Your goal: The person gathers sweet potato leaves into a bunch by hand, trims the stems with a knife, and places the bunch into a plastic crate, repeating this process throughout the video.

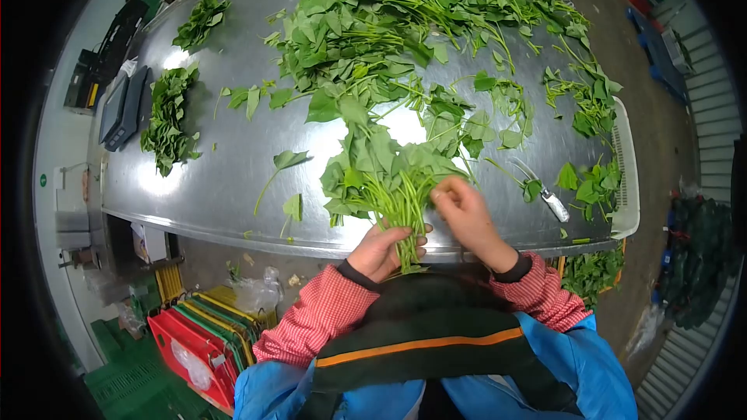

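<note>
A bunch of leafy green stems [397,187], which look like sweet potato greens, is gripped low on its stalks by my left hand [381,253] at the table's near edge. Its leaves point away from me. At the right side of the bunch is my right hand [467,214], thumb and fingers pinched together against the leaves. Whatever is between those fingertips is hidden. A large heap of the same greens [350,39] lies beyond the bunch. A knife [554,206] with a pale handle rests on the table to the right of my right hand.
Two tied-looking bunches, a nearer one [170,120] and a farther one [202,19], lie on the metal table [233,148] at left. A dark scale-like device [124,109] sits at its left edge. A white basket [625,171] stands at right, folded crates [202,342] below left.
</note>
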`<state>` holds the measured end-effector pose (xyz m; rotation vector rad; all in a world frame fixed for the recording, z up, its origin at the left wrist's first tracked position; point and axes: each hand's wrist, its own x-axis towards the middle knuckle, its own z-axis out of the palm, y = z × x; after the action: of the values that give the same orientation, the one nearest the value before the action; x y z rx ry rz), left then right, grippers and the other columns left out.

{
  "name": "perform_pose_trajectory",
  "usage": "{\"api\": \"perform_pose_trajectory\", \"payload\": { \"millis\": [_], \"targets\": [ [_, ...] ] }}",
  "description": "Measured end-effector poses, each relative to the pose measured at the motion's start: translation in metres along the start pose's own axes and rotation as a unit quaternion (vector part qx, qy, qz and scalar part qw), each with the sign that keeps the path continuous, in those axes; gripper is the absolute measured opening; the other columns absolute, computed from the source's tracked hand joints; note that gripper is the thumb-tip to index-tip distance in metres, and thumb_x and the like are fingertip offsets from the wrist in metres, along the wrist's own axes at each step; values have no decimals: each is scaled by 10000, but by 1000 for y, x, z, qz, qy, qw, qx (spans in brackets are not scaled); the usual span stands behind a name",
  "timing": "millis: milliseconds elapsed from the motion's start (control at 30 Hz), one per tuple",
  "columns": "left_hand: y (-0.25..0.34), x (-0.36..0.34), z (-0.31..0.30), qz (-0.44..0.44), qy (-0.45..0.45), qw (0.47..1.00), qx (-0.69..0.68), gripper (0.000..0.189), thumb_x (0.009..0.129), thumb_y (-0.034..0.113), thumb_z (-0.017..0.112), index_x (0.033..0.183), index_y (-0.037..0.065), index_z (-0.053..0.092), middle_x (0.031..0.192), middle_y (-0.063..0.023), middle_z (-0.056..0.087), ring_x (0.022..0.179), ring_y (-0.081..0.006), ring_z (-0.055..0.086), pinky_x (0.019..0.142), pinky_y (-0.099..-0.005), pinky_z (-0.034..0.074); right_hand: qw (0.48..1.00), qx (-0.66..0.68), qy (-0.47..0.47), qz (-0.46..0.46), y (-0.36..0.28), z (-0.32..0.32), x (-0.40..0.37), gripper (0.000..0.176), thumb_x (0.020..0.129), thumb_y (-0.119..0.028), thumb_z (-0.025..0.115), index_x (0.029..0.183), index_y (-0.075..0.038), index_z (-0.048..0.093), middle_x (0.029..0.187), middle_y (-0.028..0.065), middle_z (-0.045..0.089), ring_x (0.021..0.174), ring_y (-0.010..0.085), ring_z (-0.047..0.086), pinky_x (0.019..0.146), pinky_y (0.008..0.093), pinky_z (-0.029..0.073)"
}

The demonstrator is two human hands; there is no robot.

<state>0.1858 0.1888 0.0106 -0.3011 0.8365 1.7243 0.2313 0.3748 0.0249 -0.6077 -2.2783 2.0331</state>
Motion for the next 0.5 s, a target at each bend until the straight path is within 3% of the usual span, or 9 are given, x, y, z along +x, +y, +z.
{"api": "perform_pose_trajectory", "payload": {
  "millis": [67, 100, 200, 233, 300, 467, 500],
  "targets": [
    [7, -8, 5, 38, -19, 998, -39, 364, 910, 78, 524, 1263, 20, 456, 1154, -152, 596, 1018, -225, 604, 869, -403, 522, 998, -31, 37, -47, -11, -12, 0, 145, 895, -144, 586, 843, -9, 566, 535, 22, 492, 491, 66, 439, 454, 258, 344],
    [10, -10, 7, 54, -10, 998, -32, 362, 909, 80, 524, 1260, 19, 457, 1155, -153, 595, 1017, -225, 604, 869, -404, 521, 996, -57, 30, -63, -18, -13, 0, 186, 883, -196, 602, 862, -14, 571, 534, 32, 510, 467, 106, 464, 448, 282, 353],
    [9, -3, 6, 78, 4, 996, -37, 377, 888, 39, 494, 1259, 5, 445, 1130, -147, 592, 1005, -234, 599, 865, -380, 504, 970, -233, -56, -48, -32, 5, 2, 227, 868, -244, 606, 874, -19, 575, 562, 59, 565, 462, 161, 554, 448, 305, 391],
    [5, 2, 2, 82, 0, 996, -44, 386, 879, 29, 485, 1261, -1, 441, 1128, -143, 589, 1001, -237, 598, 862, -372, 500, 969, -217, -115, -28, -34, 10, 6, 273, 852, -295, 612, 869, -24, 577, 613, 90, 619, 502, 210, 629, 475, 325, 443],
    [-2, 11, -8, 87, -12, 995, -54, 423, 839, 2, 462, 1261, -19, 436, 1134, -133, 571, 1009, -251, 587, 852, -349, 488, 970, -211, -117, -3, -23, 18, 8, 265, 854, -289, 608, 865, -26, 576, 634, 99, 636, 520, 212, 648, 505, 326, 469],
    [-16, 12, -15, 106, -39, 990, -80, 462, 822, 20, 481, 1279, -15, 426, 1192, -139, 550, 1060, -264, 564, 910, -396, 456, 965, -206, -160, 36, -12, 17, 7, 231, 861, -243, 580, 840, -14, 570, 669, 123, 650, 547, 214, 656, 511, 337, 484],
    [-17, 13, -17, 104, -51, 990, -85, 471, 818, 21, 480, 1284, -12, 425, 1203, -141, 546, 1076, -267, 558, 929, -407, 447, 960, -239, -148, 5, -7, 18, 7, 219, 852, -236, 584, 834, -18, 565, 665, 118, 642, 556, 221, 650, 505, 344, 480]
  ]
}}
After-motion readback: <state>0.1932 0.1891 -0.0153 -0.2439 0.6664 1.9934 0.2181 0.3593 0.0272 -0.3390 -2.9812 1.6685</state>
